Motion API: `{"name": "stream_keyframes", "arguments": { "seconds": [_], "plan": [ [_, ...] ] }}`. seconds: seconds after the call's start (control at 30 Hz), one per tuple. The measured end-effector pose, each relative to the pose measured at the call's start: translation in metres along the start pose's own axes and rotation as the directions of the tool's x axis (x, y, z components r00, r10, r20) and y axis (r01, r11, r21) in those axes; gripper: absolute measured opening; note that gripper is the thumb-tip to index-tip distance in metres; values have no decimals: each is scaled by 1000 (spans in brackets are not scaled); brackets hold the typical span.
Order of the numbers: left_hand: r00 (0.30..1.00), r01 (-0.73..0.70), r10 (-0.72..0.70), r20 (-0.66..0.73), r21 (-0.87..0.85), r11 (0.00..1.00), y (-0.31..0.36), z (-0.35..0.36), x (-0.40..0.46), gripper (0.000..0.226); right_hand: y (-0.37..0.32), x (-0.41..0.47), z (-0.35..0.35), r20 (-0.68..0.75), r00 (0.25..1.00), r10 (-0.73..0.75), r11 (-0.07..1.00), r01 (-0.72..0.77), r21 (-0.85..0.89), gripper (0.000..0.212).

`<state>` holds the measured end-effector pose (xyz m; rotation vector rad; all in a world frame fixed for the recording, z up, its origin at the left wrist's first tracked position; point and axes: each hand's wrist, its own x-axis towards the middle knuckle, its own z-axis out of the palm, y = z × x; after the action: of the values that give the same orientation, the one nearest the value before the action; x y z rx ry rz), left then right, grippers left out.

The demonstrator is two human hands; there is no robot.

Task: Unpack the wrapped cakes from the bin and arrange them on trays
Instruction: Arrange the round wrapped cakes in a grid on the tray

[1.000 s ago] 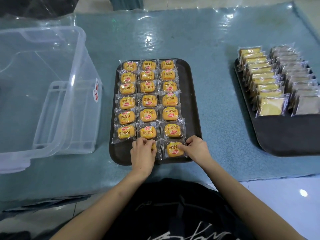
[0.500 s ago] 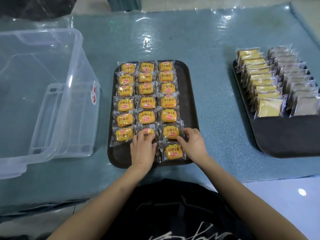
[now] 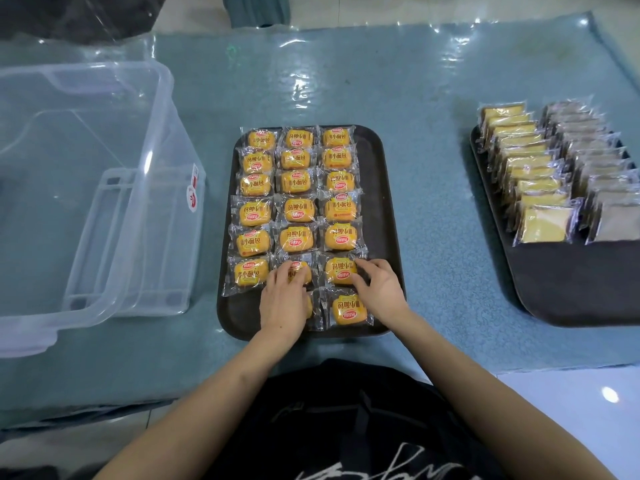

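I see the counter (image 3: 398, 98) under a blue-green cover with clear film. On its left stands the clear bin (image 3: 86, 188), no cakes visible inside. At centre lies the dark tray (image 3: 377, 188), carrying wrapped cakes (image 3: 298, 209) in three columns. A second dark tray (image 3: 571, 282) at right holds two rows of pale wrapped slices (image 3: 540, 230). My left hand (image 3: 282, 299) rests over the middle column's near end, fingers slightly spread and pressing a cake wrapper. My right hand (image 3: 379, 289) touches the right column's sixth cake (image 3: 341, 271), fingers bent on its wrapper edge.
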<state>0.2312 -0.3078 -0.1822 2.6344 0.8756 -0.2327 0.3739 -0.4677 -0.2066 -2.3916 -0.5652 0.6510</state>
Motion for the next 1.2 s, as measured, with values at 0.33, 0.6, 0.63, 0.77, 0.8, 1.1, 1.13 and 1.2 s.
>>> {"name": "stream_keyframes", "arguments": {
  "seconds": [0.33,0.6,0.63,0.77,0.8,1.1,1.13,1.2],
  "plan": [
    [999,-25,25,-30,-12,1000,-2,-2,-8,42,4,-4,-2,-16,999,-30,999,30,-16,54],
    [1000,4,-4,-21,-22,1000,-13,2,-29,36,15,-28,-5,-18,950,-312,947,310,-80,43],
    [1000,4,-4,-10,-18,1000,-13,2,-30,37,16,-30,-4,1,938,-346,934,344,-92,42],
    [999,-12,12,43,4,1000,-15,3,-36,43,21,-32,1,45,897,-439,885,440,-153,39],
    [998,-24,23,58,10,1000,-15,3,-37,46,22,-32,2,49,892,-449,876,450,-170,40],
    [997,-43,40,68,35,998,-18,9,-43,57,28,-39,11,105,867,-487,845,498,-196,49],
    [997,-41,39,65,31,999,-19,9,-43,57,27,-39,11,104,867,-487,845,498,-197,49],
    [998,-39,37,58,29,999,-20,10,-43,57,25,-40,12,104,864,-493,840,504,-202,48]
  ]
}}
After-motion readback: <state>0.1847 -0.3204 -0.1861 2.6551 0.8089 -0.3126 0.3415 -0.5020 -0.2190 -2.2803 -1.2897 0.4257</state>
